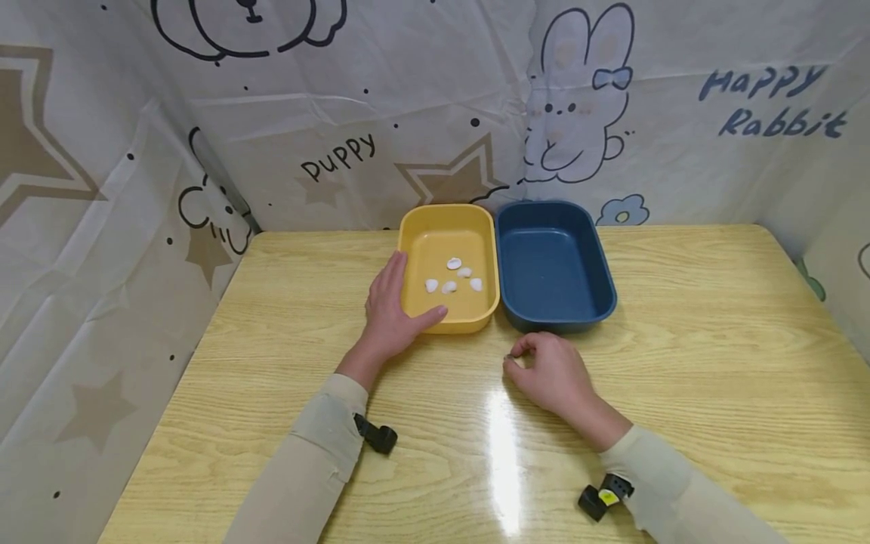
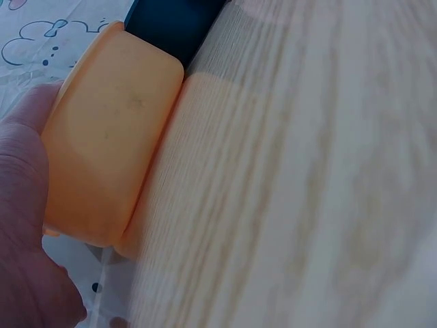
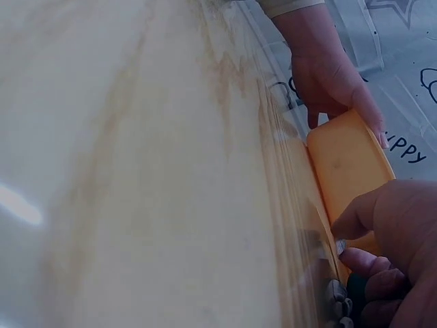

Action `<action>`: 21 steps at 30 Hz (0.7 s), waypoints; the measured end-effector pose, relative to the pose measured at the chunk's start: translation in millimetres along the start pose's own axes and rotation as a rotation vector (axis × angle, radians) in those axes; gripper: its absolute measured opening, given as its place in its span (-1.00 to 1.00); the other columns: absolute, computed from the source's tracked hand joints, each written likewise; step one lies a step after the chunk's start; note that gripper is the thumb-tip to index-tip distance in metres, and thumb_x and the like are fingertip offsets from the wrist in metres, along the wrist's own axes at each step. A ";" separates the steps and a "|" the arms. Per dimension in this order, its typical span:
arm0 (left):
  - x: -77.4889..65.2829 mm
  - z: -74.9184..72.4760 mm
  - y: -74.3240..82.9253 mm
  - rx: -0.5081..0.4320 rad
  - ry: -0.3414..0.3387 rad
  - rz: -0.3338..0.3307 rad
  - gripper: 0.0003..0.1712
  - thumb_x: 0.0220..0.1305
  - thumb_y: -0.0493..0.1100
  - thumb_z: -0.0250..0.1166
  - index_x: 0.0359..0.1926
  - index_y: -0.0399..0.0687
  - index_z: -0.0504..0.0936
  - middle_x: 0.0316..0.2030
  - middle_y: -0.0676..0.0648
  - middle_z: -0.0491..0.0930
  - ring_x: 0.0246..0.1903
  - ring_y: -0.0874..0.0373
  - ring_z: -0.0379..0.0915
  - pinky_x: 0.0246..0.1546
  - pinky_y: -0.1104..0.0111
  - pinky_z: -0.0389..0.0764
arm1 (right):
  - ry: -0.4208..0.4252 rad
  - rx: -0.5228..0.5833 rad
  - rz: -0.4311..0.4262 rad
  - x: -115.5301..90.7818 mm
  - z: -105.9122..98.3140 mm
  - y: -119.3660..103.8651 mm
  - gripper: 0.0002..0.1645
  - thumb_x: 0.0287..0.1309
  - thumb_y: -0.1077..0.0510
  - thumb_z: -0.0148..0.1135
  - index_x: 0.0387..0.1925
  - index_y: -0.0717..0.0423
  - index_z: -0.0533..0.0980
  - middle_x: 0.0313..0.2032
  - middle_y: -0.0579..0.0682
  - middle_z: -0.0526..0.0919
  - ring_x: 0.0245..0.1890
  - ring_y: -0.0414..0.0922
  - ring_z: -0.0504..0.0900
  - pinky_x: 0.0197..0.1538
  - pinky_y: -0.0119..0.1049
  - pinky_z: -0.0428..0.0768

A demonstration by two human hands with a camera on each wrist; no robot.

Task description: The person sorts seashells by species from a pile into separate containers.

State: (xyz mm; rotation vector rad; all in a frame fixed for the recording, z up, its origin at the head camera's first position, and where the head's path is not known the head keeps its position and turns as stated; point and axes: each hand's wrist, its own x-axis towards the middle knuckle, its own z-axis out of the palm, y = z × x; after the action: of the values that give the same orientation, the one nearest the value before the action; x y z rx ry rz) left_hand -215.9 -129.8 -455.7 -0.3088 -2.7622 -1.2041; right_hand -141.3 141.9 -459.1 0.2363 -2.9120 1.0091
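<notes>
My left hand [image 1: 392, 310] rests against the near-left corner of a yellow plastic bin [image 1: 492, 302], fingers straight along its left side and thumb over the front rim. Inside the bin lie several small white shell-like pieces [image 1: 454, 264]. My right hand [image 1: 553, 370], just in front of a dark blue bin [image 1: 557, 264], pinches a small greyish-white piece [image 3: 341, 246] between thumb and forefinger. Its kind I cannot tell, as the fingers cover most of it. Below that hand, several small grey lumps [image 3: 336, 297] show in the right wrist view; the head view has them hidden.
Both bins stand side by side at the back of a wood-grain table [image 1: 714, 363], close to a printed cloth backdrop [image 1: 435, 98]. The blue bin has nothing visible inside. A strip of glare [image 1: 504, 461] crosses the table between the forearms.
</notes>
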 end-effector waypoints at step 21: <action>0.8 0.4 2.5 -0.002 -0.008 -0.008 0.31 0.06 0.35 0.40 0.61 0.07 -0.16 0.57 0.06 -0.22 0.50 -0.07 -0.31 0.36 -0.15 -0.19 | 0.030 0.076 -0.086 -8.3 -23.3 -19.5 -0.84 0.04 0.02 0.45 -0.39 -0.02 0.65 -0.41 -0.08 0.62 -0.55 -0.17 0.41 -0.40 -0.20 0.41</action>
State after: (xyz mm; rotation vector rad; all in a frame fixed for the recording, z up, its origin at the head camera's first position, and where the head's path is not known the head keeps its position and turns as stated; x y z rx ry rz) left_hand -216.2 -127.7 -454.0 -0.3032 -2.7721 -1.2096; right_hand -130.0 142.2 -429.7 0.3431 -2.8132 1.1010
